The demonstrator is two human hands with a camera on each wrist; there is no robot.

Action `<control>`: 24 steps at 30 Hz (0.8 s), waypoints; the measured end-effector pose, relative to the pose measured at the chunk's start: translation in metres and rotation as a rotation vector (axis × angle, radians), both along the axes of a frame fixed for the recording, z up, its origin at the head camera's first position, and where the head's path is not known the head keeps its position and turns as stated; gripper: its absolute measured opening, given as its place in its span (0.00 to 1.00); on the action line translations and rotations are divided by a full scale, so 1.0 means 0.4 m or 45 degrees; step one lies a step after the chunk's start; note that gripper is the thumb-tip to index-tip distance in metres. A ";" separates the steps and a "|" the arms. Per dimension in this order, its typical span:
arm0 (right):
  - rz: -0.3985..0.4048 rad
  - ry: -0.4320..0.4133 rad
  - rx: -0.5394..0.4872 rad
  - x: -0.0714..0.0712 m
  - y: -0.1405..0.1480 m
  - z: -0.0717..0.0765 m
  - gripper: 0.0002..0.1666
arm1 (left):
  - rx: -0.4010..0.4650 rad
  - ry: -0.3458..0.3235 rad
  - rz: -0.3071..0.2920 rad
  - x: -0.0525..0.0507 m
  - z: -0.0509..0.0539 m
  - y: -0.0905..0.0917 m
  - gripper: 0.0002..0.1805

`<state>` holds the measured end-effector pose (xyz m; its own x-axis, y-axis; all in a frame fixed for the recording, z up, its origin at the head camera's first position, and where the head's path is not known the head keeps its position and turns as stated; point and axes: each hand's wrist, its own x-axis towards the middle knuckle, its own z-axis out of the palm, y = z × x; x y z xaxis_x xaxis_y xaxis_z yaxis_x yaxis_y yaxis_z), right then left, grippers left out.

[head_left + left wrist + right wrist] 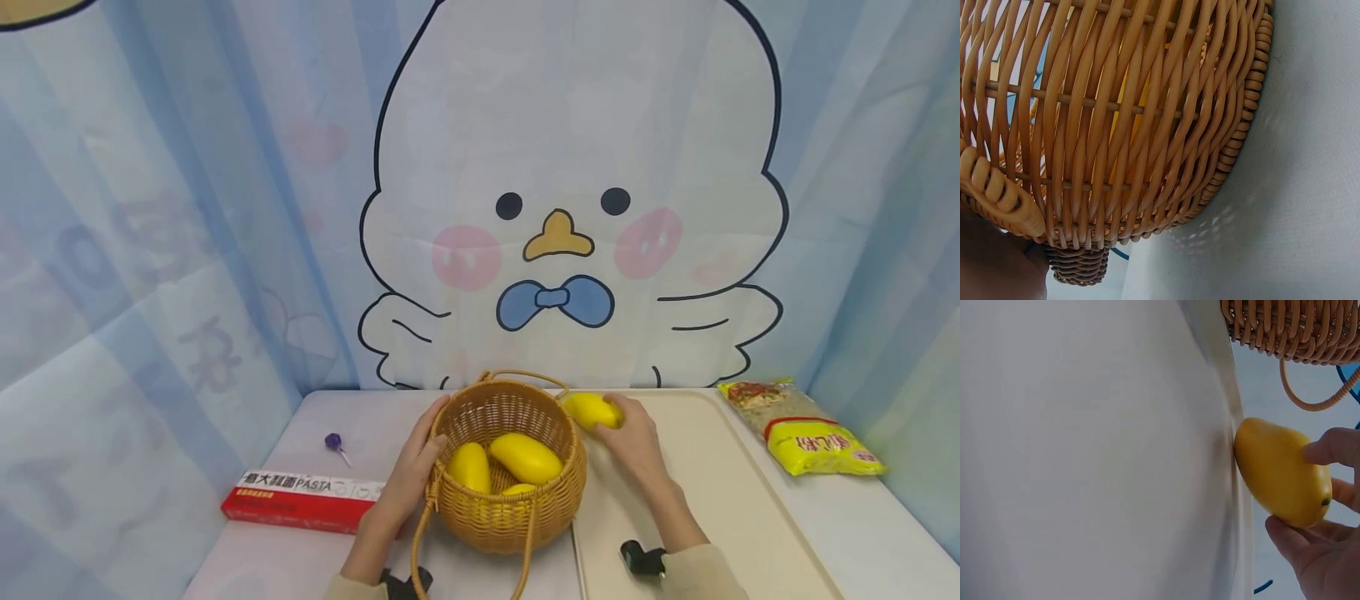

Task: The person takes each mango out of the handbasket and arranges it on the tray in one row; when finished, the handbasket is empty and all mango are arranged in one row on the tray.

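Note:
A round wicker basket holds several yellow mangoes. My left hand grips the basket's left side near the rim; in the left wrist view the weave fills much of the picture, with part of the hand at the lower left. Just right of the basket, my right hand holds another mango between thumb and fingers. The right wrist view shows this mango over the tray's edge, with the fingers of the right hand round its near end.
A cream tray lies on the right, partly beside the basket. Beyond it is a yellow bag of dry food. At the left are a red and white pasta box and a purple lollipop. A printed curtain hangs behind.

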<state>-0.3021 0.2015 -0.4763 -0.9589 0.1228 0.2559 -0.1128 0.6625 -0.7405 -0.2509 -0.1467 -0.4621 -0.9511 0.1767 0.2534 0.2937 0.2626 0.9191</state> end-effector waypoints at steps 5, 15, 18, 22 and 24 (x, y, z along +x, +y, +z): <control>0.009 -0.063 0.045 0.007 -0.017 0.002 0.36 | 0.006 -0.001 -0.003 0.001 0.004 -0.002 0.30; 0.001 -0.147 0.078 0.021 -0.023 0.005 0.38 | 0.008 0.000 -0.017 0.002 0.005 0.000 0.30; -0.010 -0.143 0.072 0.023 -0.024 0.004 0.37 | 0.002 0.000 -0.017 0.001 0.004 0.000 0.30; -0.019 -0.144 0.067 0.025 -0.027 0.004 0.37 | 0.008 -0.005 -0.014 0.001 0.006 0.000 0.30; -0.024 -0.147 0.074 0.026 -0.028 0.004 0.37 | 0.011 -0.005 -0.013 0.002 0.006 -0.001 0.30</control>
